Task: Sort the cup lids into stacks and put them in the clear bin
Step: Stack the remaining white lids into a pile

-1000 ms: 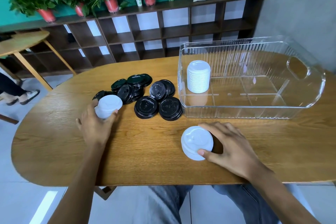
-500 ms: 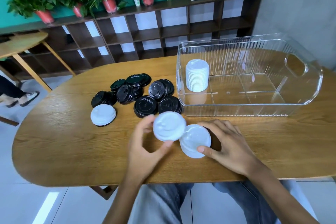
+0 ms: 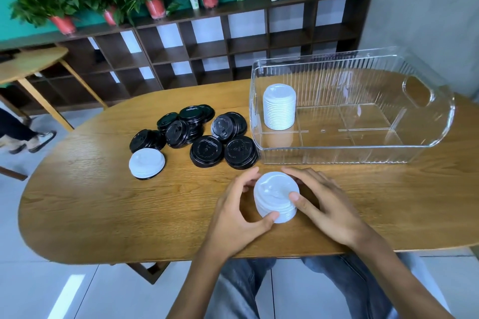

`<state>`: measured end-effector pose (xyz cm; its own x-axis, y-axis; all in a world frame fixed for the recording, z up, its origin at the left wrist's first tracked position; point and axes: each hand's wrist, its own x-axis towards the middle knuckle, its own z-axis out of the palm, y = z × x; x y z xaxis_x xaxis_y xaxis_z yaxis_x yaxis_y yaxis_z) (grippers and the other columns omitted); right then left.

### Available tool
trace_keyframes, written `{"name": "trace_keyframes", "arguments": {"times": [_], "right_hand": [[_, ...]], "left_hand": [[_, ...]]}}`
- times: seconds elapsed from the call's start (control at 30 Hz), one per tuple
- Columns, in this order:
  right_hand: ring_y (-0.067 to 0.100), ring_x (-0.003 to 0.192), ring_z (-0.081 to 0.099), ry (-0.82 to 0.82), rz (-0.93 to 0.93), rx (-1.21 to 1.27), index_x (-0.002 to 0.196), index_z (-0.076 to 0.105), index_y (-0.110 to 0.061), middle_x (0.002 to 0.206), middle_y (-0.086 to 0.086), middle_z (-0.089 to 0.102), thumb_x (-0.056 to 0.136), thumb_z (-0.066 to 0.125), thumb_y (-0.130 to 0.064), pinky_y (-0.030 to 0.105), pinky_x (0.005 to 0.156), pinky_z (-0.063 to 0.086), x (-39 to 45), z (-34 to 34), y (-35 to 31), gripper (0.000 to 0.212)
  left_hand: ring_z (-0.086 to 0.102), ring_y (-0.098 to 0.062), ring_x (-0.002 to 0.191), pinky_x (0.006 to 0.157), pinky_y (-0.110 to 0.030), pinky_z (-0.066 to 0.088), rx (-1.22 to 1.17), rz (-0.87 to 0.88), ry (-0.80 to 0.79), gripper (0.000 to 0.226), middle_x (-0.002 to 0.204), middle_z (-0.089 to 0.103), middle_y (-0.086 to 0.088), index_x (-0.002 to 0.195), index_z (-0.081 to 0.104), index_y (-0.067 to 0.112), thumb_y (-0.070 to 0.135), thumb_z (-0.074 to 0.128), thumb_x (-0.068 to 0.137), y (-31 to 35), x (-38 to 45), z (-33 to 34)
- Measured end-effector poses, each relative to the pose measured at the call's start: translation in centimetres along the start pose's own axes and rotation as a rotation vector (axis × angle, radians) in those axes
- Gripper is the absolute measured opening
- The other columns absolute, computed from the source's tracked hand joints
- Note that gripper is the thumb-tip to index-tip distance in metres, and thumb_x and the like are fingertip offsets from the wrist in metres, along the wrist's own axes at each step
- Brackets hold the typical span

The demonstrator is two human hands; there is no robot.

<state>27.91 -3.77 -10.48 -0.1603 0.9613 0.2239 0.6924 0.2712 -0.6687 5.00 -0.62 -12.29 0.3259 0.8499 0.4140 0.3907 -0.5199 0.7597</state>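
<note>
We have both hands around a short stack of white plastic cup lids (image 3: 276, 195) standing on the oval wooden tabletop (image 3: 103, 204), near its near edge and just in front of the clear ribbed plastic bin (image 3: 425, 147). Our left hand (image 3: 239, 215) curls round the stack's left side, thumb against its near rim; our right hand (image 3: 325, 204) wraps the right side, thumb pressing on the top lid. So each grip is clamped on this stack, not spread apart.

Inside the bin, a taller stack of white lids (image 3: 279, 106) stands upright in the far-left corner. Left of the bin lies a loose pile of black plastic cup lids (image 3: 199, 134), overlapping and unsorted, and a single white lid (image 3: 146, 163) sits at the pile's near-left side, apparently resting on a black one.

We judge the step in hand to be squaring up the white stack so the lids nest evenly. The lone white lid seems to belong with this stack, so the next move calls for one hand to fetch it while the other steadies the pile. Then we should lift the stack upright over the bin's near wall, squeezing lightly so the lids do not slip. The black lids remain to be sorted.
</note>
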Motion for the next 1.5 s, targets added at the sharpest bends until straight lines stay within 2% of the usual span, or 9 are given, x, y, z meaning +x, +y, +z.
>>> {"name": "trace_keyframes", "arguments": {"times": [0.37,0.63,0.77,0.97,1.1,1.17,1.23,1.37,1.5], "right_hand": [[0.003,0.115,0.049,0.003,-0.002,-0.070,0.137,0.048,-0.046,0.123,-0.027,0.056,0.091,0.040,-0.066,0.031,0.102,0.034,0.1,0.2,0.0,0.052],[0.002,0.113,0.049,0.000,0.005,-0.068,0.137,0.051,-0.040,0.120,-0.025,0.055,0.088,0.042,-0.069,0.034,0.103,0.035,0.2,0.2,-0.1,0.057],[0.002,0.119,0.047,-0.019,0.000,-0.106,0.139,0.049,-0.037,0.126,-0.024,0.052,0.083,0.045,-0.076,0.030,0.105,0.032,0.2,0.2,-0.3,0.068],[0.005,0.123,0.047,-0.017,0.028,-0.047,0.138,0.049,-0.037,0.127,-0.024,0.051,0.079,0.057,-0.075,0.035,0.108,0.033,0.3,0.0,-0.4,0.070],[0.000,0.120,0.047,-0.007,0.025,-0.040,0.137,0.049,-0.042,0.123,-0.032,0.049,0.078,0.055,-0.079,0.030,0.105,0.033,0.2,0.2,-0.3,0.069],[-0.003,0.119,0.045,-0.002,0.026,-0.043,0.136,0.047,-0.045,0.123,-0.035,0.048,0.077,0.052,-0.078,0.029,0.103,0.032,0.2,0.2,-0.2,0.068],[-0.005,0.120,0.045,0.002,0.025,-0.037,0.136,0.047,-0.046,0.124,-0.037,0.047,0.077,0.052,-0.078,0.027,0.102,0.032,0.2,0.3,-0.1,0.067],[-0.006,0.121,0.044,0.005,0.021,-0.034,0.137,0.047,-0.045,0.125,-0.036,0.048,0.078,0.052,-0.077,0.028,0.103,0.033,0.1,0.3,-0.1,0.068],[-0.003,0.121,0.046,-0.003,0.025,-0.027,0.138,0.048,-0.043,0.125,-0.033,0.050,0.079,0.052,-0.077,0.032,0.104,0.036,0.1,0.3,0.0,0.068]], "left_hand": [[0.054,-0.006,0.129,0.103,-0.016,0.043,0.025,-0.048,-0.080,0.081,0.136,0.054,0.027,0.138,0.038,0.059,0.044,0.084,0.073,0.3,0.2,0.0],[0.057,-0.010,0.127,0.106,-0.033,0.049,-0.005,-0.101,-0.077,0.072,0.131,0.058,0.025,0.128,0.045,0.056,0.055,0.087,0.070,-0.1,0.4,0.0],[0.055,-0.003,0.129,0.107,-0.031,0.048,-0.002,-0.139,-0.096,0.083,0.134,0.058,0.029,0.138,0.042,0.055,0.065,0.085,0.068,-0.5,0.3,-0.1],[0.055,-0.009,0.132,0.107,-0.025,0.043,-0.052,-0.122,-0.143,0.091,0.139,0.059,0.023,0.151,0.038,0.040,0.054,0.085,0.075,-0.3,0.6,-0.7],[0.062,-0.011,0.122,0.105,-0.022,0.043,-0.013,-0.125,0.159,0.058,0.130,0.066,0.020,0.137,0.056,0.032,0.039,0.078,0.084,-1.5,1.6,-4.5],[0.062,-0.015,0.119,0.109,-0.039,0.045,0.107,-0.161,0.431,0.039,0.125,0.068,0.010,0.124,0.063,0.023,0.021,0.078,0.088,-3.3,2.2,-7.6],[0.057,-0.028,0.121,0.105,-0.058,0.044,0.264,-0.256,0.621,0.040,0.126,0.063,-0.004,0.125,0.061,0.016,0.017,0.076,0.088,-5.6,2.5,-10.8],[0.043,-0.032,0.140,0.113,-0.061,0.037,0.399,-0.510,0.581,0.079,0.151,0.046,-0.009,0.152,0.039,0.020,0.032,0.078,0.084,-8.8,2.8,-14.5],[0.043,-0.034,0.141,0.115,-0.060,0.036,0.426,-0.532,0.445,0.094,0.154,0.045,-0.011,0.157,0.032,0.019,0.025,0.086,0.080,-9.9,3.3,-14.4]]}}
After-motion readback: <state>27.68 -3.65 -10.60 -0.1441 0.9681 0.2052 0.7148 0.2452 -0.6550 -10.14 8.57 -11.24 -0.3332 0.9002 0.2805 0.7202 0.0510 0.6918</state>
